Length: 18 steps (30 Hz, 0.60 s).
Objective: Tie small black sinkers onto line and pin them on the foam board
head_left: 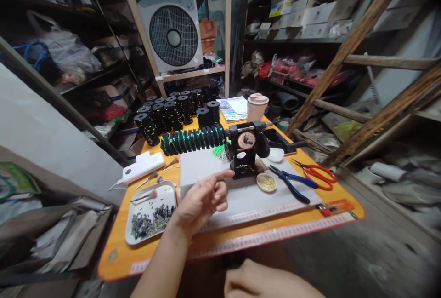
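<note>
My left hand (206, 192) is over the front of the grey board, its index finger stretched toward the base of a small black hand winding machine (245, 157). The other fingers are loosely curled, with nothing visible in them. On the machine's shaft sits a black ribbed cylinder (193, 139) with green and yellow bits along its ridges. My right hand (253, 279) is low at the bottom edge, below the table's front; its fingers are mostly hidden. Left of my left hand, a white tray (128, 226) holds small black and grey parts and a pair of tweezers.
Blue-handled pliers (291, 183), red scissors (320, 174) and a small dish of gold-coloured bits (266, 182) lie at the right. Several black cylinders (170, 114) stand at the back left. A lidded cup (257, 106), white power strip (143, 167) and wooden ladder (347, 54) surround the workspace.
</note>
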Available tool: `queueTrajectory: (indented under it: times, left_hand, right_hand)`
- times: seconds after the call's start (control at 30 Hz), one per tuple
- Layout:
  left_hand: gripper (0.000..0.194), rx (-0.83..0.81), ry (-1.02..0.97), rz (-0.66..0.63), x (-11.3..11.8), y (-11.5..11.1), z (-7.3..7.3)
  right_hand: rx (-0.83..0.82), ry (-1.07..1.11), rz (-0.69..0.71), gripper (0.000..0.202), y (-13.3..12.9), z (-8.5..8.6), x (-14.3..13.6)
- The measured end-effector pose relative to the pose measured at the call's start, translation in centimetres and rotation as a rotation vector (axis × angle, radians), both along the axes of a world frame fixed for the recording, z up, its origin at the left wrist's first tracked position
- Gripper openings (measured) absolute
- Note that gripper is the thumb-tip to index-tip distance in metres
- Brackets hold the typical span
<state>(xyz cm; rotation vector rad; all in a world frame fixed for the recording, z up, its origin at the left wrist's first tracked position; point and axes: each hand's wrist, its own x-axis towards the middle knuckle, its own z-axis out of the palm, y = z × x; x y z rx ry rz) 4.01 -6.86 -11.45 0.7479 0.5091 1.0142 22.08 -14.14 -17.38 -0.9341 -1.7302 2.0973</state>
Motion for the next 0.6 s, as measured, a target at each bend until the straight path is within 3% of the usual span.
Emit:
queueTrajectory:
  times: [0.13, 0.23, 0.37, 0.43, 0.6]
  left_hand:
    - [0.023, -0.024, 0.022, 0.005, -0.2, 0.1, -0.9]
    - [0.024, -0.032, 0.038, 0.019, -0.3, 0.2, -1.6]
    - [0.024, -0.037, 0.060, 0.025, -0.3, 0.3, -2.4]
    - [0.026, -0.037, 0.071, 0.014, -0.3, 0.4, -2.9]
    - [0.030, -0.013, 0.100, -0.007, -0.2, 0.4, -3.6]
  right_hand:
    - [0.173, -0.124, 0.012, 0.006, 1.4, 4.0, 3.9]
    - [0.718, -0.342, 0.040, 0.017, 4.5, 9.1, 4.8]
    - [1.306, -0.247, -0.227, 0.029, 10.8, 15.0, 1.7]
    - [1.492, -0.354, -0.222, 0.039, 14.2, 16.6, -0.9]
    - [1.475, -0.497, -0.045, 0.048, 20.0, 17.1, -5.5]
